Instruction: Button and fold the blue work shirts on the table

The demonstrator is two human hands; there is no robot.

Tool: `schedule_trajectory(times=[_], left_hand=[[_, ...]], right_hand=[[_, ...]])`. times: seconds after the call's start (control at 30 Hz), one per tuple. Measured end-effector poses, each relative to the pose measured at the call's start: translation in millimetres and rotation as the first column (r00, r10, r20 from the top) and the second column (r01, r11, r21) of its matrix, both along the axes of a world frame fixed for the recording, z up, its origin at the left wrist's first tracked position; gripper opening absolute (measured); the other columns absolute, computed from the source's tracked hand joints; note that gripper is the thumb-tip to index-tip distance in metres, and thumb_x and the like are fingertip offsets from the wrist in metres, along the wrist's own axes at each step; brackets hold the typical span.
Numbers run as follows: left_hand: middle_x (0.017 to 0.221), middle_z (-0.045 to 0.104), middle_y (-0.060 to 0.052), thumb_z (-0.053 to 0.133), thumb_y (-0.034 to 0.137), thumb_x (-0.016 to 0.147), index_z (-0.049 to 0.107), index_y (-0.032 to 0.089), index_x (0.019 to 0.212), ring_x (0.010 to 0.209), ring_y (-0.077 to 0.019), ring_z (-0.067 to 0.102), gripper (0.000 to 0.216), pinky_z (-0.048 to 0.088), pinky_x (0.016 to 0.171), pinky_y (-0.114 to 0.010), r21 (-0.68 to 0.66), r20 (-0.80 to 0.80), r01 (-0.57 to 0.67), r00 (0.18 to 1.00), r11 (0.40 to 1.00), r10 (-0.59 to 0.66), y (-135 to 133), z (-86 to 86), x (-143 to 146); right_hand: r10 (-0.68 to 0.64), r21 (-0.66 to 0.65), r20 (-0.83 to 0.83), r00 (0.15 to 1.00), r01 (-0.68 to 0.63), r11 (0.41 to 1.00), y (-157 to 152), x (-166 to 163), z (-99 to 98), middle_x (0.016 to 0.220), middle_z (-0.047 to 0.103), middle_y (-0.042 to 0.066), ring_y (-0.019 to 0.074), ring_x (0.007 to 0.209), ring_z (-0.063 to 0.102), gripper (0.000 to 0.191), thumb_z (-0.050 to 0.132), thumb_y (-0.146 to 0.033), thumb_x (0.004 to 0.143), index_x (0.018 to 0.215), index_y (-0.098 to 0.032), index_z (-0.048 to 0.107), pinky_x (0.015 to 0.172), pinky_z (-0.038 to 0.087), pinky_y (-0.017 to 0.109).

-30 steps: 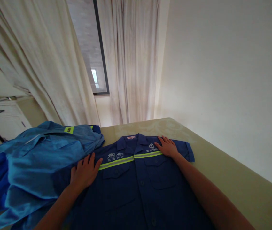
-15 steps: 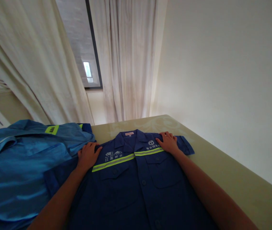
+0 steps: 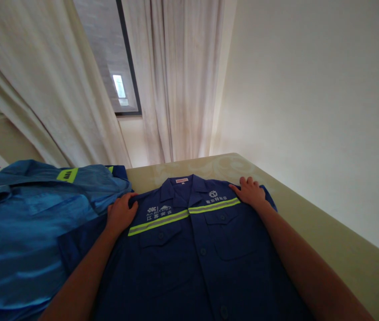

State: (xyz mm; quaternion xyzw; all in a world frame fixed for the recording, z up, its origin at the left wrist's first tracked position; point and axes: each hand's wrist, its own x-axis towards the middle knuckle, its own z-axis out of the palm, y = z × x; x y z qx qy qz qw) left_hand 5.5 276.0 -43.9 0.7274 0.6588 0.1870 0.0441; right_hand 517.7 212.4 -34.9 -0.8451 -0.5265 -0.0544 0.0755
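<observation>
A dark blue work jacket (image 3: 176, 249) lies front side up, with a collar, chest pockets, white printed lettering and a yellow-and-silver reflective stripe across the chest. My left hand (image 3: 121, 211) rests on its shoulder at the left, thumb apart from the fingers. At the opposite shoulder, close to the short sleeve, my right hand (image 3: 250, 191) lies on the cloth with fingers spread. Both forearms reach over the jacket's sides and hide parts of it. The left sleeve in view stretches out beneath my left forearm.
A lighter blue garment (image 3: 35, 232) with yellow patches is heaped at the left, against the jacket's sleeve. The pale table (image 3: 312, 232) runs along a white wall (image 3: 309, 89) at the right. Beige curtains (image 3: 185, 80) and a window (image 3: 109, 58) stand behind.
My right hand has slid outward along the jacket's shoulder toward the sleeve end. My left hand stays at its shoulder. The view has tilted slightly.
</observation>
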Motion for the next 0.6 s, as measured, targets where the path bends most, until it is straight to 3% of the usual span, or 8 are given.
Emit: schedule_trajectory(times=[0.1, 0.17, 0.23, 0.3, 0.47, 0.6], left_hand=[[0.138, 0.07, -0.011, 0.044, 0.04, 0.1, 0.065, 0.024, 0.132, 0.129, -0.0352, 0.061, 0.042, 0.043, 0.109, -0.054, 0.002, 0.011, -0.007, 1.0, 1.0, 0.007, 0, -0.4, 1], [0.138, 0.07, -0.011, 0.044, 0.042, 0.101, 0.066, 0.024, 0.131, 0.128, -0.0353, 0.062, 0.041, 0.045, 0.108, -0.054, 0.012, 0.018, -0.016, 1.0, 1.0, 0.016, 0, -0.3, 3], [0.135, 0.072, -0.011, 0.046, 0.039, 0.1, 0.067, 0.024, 0.129, 0.125, -0.0341, 0.064, 0.039, 0.046, 0.106, -0.052, 0.02, 0.033, -0.019, 0.999, 1.0, 0.018, 0, 0.2, 3], [0.131, 0.074, -0.01, 0.047, 0.035, 0.099, 0.067, 0.024, 0.126, 0.122, -0.0318, 0.067, 0.035, 0.048, 0.105, -0.048, 0.018, 0.074, -0.015, 0.997, 1.0, 0.014, 0, 1.1, 3], [0.124, 0.077, -0.006, 0.051, 0.03, 0.097, 0.069, 0.024, 0.118, 0.116, -0.0265, 0.071, 0.029, 0.051, 0.104, -0.04, 0.005, 0.178, 0.016, 0.984, 1.0, -0.016, 3, 1.4, 0], [0.129, 0.076, -0.007, 0.059, 0.04, 0.095, 0.072, 0.024, 0.122, 0.12, -0.0284, 0.07, 0.034, 0.05, 0.109, -0.041, -0.006, 0.206, 0.022, 0.978, 1.0, -0.02, 5, -1.1, -2]], right_hand=[[-0.054, -0.036, 0.041, 0.998, 0.055, 0.998, -1, 3, 5.2, 0.135, 0.06, 0.03, 0.0473, 0.127, 0.056, 0.081, 0.041, -0.079, 0.097, 0.136, -0.011, 0.061, 0.102, 0.04, 0.063], [0.112, 0.006, 0.068, 0.991, -0.112, 0.994, 4, 0, 3.5, 0.135, 0.062, 0.027, 0.0432, 0.129, 0.055, 0.071, 0.042, -0.071, 0.101, 0.135, -0.011, 0.063, 0.108, 0.038, 0.059], [0.309, 0.05, 0.022, 0.951, -0.31, 0.949, 11, -8, -1.8, 0.14, 0.062, 0.022, 0.0366, 0.13, 0.056, 0.06, 0.043, -0.061, 0.105, 0.14, -0.015, 0.061, 0.111, 0.038, 0.05], [0.396, 0.079, -0.054, 0.917, -0.391, 0.917, 18, -18, -7.3, 0.142, 0.061, 0.017, 0.0334, 0.13, 0.056, 0.055, 0.048, -0.056, 0.105, 0.144, -0.02, 0.059, 0.11, 0.041, 0.045], [0.341, 0.095, -0.097, 0.935, -0.333, 0.938, 24, -35, -6.7, 0.129, 0.066, 0.015, 0.0363, 0.124, 0.055, 0.049, 0.064, -0.053, 0.096, 0.136, -0.023, 0.068, 0.103, 0.042, 0.049], [0.392, 0.15, -0.098, 0.915, -0.376, 0.914, 21, -38, -2.3, 0.119, 0.067, 0.012, 0.0331, 0.116, 0.055, 0.029, 0.066, -0.044, 0.095, 0.114, -0.024, 0.075, 0.097, 0.041, 0.045]])
